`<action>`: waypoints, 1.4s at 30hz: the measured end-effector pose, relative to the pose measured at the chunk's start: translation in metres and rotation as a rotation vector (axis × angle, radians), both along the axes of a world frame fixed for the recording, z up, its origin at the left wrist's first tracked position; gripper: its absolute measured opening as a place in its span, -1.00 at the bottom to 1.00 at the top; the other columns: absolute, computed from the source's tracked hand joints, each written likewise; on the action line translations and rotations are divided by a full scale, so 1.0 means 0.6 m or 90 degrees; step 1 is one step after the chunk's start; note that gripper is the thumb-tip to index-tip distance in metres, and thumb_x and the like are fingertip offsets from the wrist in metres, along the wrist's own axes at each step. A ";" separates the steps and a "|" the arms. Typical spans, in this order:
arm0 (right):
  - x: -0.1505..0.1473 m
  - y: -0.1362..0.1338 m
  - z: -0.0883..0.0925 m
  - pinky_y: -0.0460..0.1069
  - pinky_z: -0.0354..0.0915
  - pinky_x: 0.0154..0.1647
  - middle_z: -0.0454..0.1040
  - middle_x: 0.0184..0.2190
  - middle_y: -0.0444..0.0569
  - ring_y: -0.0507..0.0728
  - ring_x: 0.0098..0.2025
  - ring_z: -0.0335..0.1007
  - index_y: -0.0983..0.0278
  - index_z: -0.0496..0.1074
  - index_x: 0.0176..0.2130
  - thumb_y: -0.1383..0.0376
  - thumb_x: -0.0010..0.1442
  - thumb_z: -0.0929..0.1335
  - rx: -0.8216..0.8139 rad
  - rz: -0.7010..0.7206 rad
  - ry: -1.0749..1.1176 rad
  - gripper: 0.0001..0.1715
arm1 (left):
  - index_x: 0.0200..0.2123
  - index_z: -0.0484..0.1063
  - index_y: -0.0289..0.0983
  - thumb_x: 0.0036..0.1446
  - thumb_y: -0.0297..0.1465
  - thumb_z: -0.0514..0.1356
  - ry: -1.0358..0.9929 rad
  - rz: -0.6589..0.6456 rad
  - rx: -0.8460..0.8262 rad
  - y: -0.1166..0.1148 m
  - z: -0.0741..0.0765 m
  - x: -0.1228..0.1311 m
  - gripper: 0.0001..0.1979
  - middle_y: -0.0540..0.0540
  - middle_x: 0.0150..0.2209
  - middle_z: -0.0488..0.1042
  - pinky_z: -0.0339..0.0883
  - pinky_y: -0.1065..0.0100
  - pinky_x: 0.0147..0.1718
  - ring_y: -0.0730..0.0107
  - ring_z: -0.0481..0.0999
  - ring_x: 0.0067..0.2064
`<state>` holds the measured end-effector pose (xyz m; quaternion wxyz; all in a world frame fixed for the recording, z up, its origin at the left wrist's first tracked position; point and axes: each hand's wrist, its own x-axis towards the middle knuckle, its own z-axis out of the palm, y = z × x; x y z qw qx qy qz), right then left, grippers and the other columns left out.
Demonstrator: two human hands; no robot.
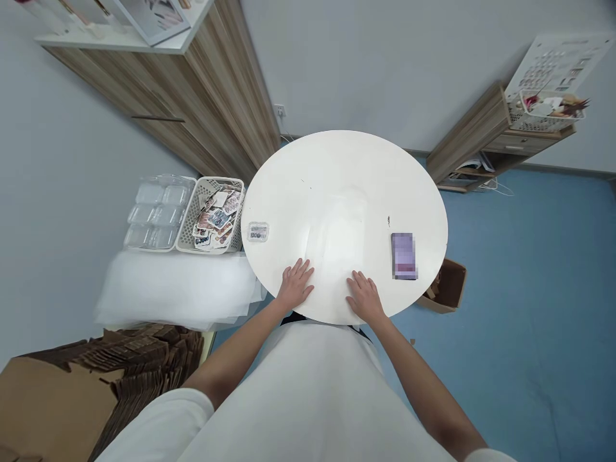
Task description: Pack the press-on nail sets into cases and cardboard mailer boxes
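Both of my hands rest flat on the round white table (337,167) near its front edge. My left hand (295,285) lies left of the middle with its fingers spread, holding nothing. My right hand (364,296) is to the right, fingers apart, also with nothing in it. Beyond my left hand, by the table's left rim, sits a small clear plastic box (258,232) with small dark items inside. Right of my right hand lies a purple rectangular thing (404,256), blurred by pixelation. A small dark object (389,221) lies just above it.
Left of the table stand a white basket of printed cards (190,240), clear compartment trays (156,215), white sheets (178,289) and stacked cardboard (58,404). A wooden cabinet (226,83) rises behind. On the right are a cardboard box (452,289) and a wooden shelf unit (474,135).
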<state>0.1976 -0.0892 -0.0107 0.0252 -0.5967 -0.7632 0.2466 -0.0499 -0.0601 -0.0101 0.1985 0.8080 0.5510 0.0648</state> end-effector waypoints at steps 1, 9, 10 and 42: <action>0.004 -0.001 -0.002 0.21 -0.18 0.16 -0.01 0.21 0.05 0.23 0.25 -0.21 0.22 0.17 0.04 0.32 0.03 0.26 -0.005 0.002 -0.007 -0.46 | 0.07 0.18 -0.18 0.08 -0.30 0.03 0.021 -0.020 -0.007 -0.004 0.000 -0.005 -0.55 -0.15 0.19 0.07 -0.18 0.03 0.09 0.08 -0.11 0.24; 0.018 0.015 -0.007 0.26 -0.29 0.15 -0.03 0.22 0.04 0.25 0.26 -0.27 0.20 0.20 -0.01 0.31 0.00 0.28 0.001 -0.012 -0.053 -0.49 | 0.09 0.16 -0.19 0.06 -0.29 0.02 0.060 -0.016 -0.027 0.008 -0.003 0.008 -0.52 -0.17 0.18 0.09 -0.16 0.03 0.08 0.07 -0.16 0.25; 0.018 0.018 -0.006 0.26 -0.29 0.15 -0.03 0.22 0.04 0.25 0.26 -0.27 0.21 0.20 -0.01 0.31 0.00 0.28 0.004 -0.013 -0.058 -0.50 | 0.09 0.16 -0.20 0.06 -0.30 0.02 0.063 -0.013 -0.030 0.010 -0.002 0.010 -0.52 -0.17 0.18 0.09 -0.16 0.03 0.08 0.08 -0.16 0.25; -0.112 0.053 0.024 0.09 0.11 0.07 0.16 0.12 0.06 0.16 0.14 0.08 0.27 0.17 0.04 0.27 0.10 0.19 0.019 -0.116 0.105 -0.52 | 0.11 0.11 -0.25 0.11 -0.29 -0.02 -0.038 0.046 -0.010 0.021 -0.012 -0.090 -0.52 -0.19 0.20 0.03 -0.17 0.02 0.10 0.09 -0.13 0.24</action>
